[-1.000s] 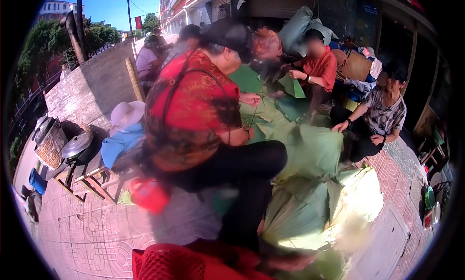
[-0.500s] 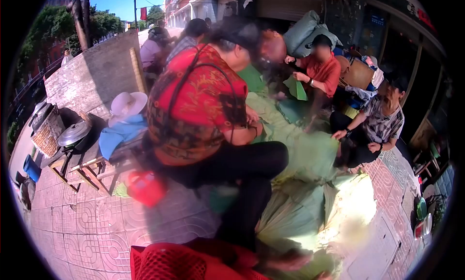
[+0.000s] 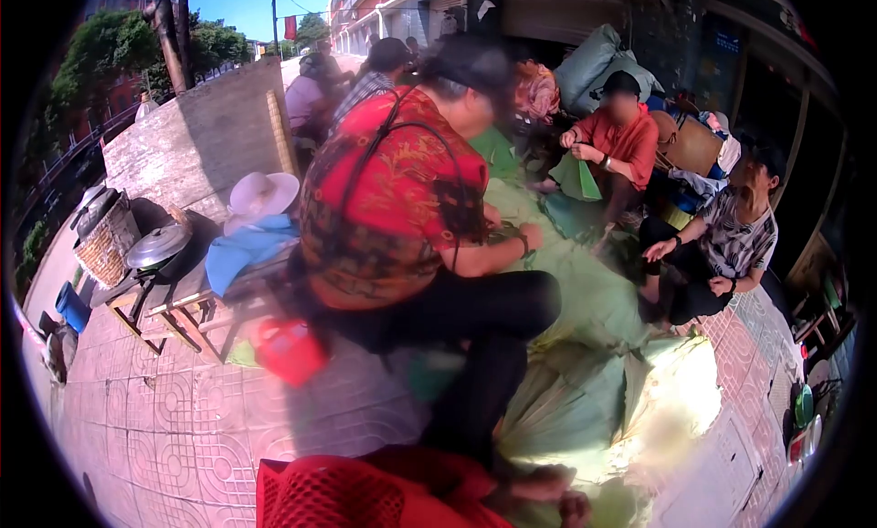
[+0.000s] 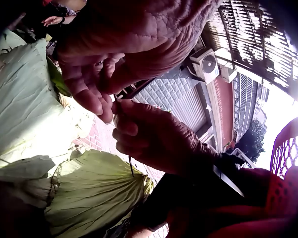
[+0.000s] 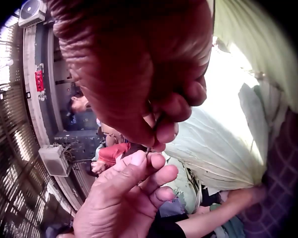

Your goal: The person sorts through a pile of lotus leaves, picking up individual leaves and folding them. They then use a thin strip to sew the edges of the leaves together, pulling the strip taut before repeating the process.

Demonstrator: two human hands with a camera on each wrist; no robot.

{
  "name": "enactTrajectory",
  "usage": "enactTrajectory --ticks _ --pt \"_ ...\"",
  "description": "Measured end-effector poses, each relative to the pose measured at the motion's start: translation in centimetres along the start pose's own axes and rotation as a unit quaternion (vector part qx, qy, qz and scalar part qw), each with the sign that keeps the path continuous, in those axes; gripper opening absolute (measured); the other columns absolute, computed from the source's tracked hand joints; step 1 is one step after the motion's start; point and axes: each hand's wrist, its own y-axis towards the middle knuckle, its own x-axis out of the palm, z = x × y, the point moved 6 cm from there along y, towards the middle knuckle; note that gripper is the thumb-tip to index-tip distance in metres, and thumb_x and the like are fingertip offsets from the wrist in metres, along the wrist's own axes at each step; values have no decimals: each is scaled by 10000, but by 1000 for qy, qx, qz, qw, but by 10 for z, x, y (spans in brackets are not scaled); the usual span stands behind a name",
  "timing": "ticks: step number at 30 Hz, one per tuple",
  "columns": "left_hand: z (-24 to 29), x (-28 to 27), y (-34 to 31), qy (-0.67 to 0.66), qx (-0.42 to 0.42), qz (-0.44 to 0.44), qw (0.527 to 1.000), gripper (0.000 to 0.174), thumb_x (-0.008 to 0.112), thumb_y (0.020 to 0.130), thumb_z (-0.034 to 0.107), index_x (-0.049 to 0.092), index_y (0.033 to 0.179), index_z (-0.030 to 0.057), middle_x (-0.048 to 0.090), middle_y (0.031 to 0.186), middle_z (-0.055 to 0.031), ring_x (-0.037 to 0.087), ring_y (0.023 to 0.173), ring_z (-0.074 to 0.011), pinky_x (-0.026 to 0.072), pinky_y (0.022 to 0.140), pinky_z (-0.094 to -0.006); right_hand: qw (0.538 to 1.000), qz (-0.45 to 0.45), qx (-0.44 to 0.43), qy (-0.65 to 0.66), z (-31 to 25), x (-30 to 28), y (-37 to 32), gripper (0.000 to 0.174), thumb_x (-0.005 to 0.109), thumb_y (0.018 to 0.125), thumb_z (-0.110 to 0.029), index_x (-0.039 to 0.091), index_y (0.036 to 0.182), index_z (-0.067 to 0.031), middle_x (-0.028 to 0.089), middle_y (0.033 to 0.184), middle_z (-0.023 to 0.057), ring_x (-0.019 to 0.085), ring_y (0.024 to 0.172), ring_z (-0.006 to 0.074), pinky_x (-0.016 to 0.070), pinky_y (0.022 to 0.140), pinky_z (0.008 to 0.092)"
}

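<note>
My left hand (image 4: 134, 34) and right hand (image 4: 156, 134) meet fingertip to fingertip in the left wrist view. Between them both pinch a thin dark strand (image 5: 148, 150), mostly hidden by the fingers. From the right wrist, my right hand (image 5: 134, 64) shows above with curled fingers, and the left hand (image 5: 124, 193) comes up from below. Large, veined pale green leaves, like lotus leaves (image 4: 97, 193), lie beneath and beside the hands. In the head view the hands (image 3: 548, 487) appear at the bottom edge, near the leaf pile (image 3: 566, 400).
Close in front sits a person in a red patterned shirt (image 3: 393, 190). Others sit around the leaves, including one in an orange-red shirt (image 3: 617, 135) and one in a patterned shirt (image 3: 735, 231). A wooden bench (image 3: 183, 300) bears a pot and hat; red mesh plastic (image 3: 338, 496) is below me.
The head view has shifted slightly, and my hands show more clearly at its bottom edge. The seated person at right has drawn a hand back from the leaves.
</note>
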Motion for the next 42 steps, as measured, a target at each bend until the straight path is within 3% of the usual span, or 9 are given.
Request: enactTrajectory --ticks 3,6,14,20,25,29,31,35,42 --pt "-20 42 -9 -491 -55 -175 851 249 512 868 270 563 862 27 613 778 -166 586 673 -240 467 596 -376 1000 -1 1 4 2 0 -2 214 558 875 -240 553 770 -54 460 676 -3 410 585 98 336 495 257" --pt "16 -24 -1 -59 -107 -107 987 195 557 834 233 560 852 38 600 759 -145 566 663 -234 453 615 -360 1000 0 4 15 3 -1 -6 212 559 875 -240 552 769 -56 459 676 -5 409 585 96 334 494 255" --pt "27 -41 -10 -401 -106 -128 901 167 531 852 180 479 875 23 545 705 -44 547 544 -97 428 456 -250 998 6 25 52 11 -15 -23 208 562 873 -241 552 768 -61 455 674 -11 405 585 90 328 493 249" --pt "15 -93 19 -268 -223 -91 933 231 561 861 263 549 775 49 614 672 -14 606 581 -91 464 510 -274 959 41 121 253 16 -19 -28 114 558 886 -153 547 830 -54 540 804 -13 457 743 64 371 667 224" --pt "-39 -106 46 52 -174 -34 983 118 584 741 197 607 755 81 627 721 -143 614 705 -347 489 654 -425 940 39 134 310 23 -18 -32 225 577 902 -210 542 1047 -41 551 1005 31 502 945 107 393 851 245" --pt "-152 -65 15 2 -251 -188 950 99 590 733 187 601 750 89 620 802 -157 612 800 -342 491 684 -421 938 99 206 260 96 -14 -25 123 562 898 -162 596 831 -64 538 709 -60 432 604 49 339 528 225" --pt "-255 -10 -19 -153 -65 -134 977 106 588 722 188 577 761 91 609 794 -142 608 787 -323 487 684 -406 936 93 193 279 125 -8 -26 99 570 899 -149 590 849 -66 554 769 -50 448 670 34 348 583 190" --pt "-251 -37 -62 288 -215 -175 916 226 613 707 290 555 852 126 584 744 -81 587 695 -248 479 611 -376 923 100 183 322 118 -5 -29 91 578 901 -149 586 877 -62 572 852 -33 466 768 28 359 686 170" --pt "-222 -69 -82 -232 -443 -199 843 309 511 894 344 556 1079 101 551 1087 -17 513 1029 -152 462 763 -351 926 107 175 317 103 -10 -28 120 586 903 -174 584 880 -56 566 854 -40 468 793 31 354 721 177"
